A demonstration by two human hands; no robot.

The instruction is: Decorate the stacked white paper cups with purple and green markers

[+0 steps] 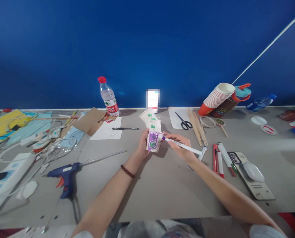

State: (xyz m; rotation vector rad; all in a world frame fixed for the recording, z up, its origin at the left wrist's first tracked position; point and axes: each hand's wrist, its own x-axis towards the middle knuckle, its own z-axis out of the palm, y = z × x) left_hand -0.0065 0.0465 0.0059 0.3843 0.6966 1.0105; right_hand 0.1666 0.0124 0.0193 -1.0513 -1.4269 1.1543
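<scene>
A paper cup [152, 142] with purple colouring and a green-centred circle on its side is gripped by my left hand [144, 142] from the left. In my right hand [181, 145] is a white marker [182, 145] with a purple tip end, which points at the cup's upper right side. Fingers of both hands are partly hidden by the cup and the marker. Just behind the held cup are two more white paper cups with green marks, one nearer [153, 125] and one farther [147, 115].
Left are a blue glue gun [68, 175], a power strip [11, 181], a black pen [125, 128] and a water bottle [109, 99]. Right lie scissors [183, 121], wooden sticks [196, 127], markers [220, 162], a phone [261, 191] with a mouse [253, 172], and stacked cups [217, 99].
</scene>
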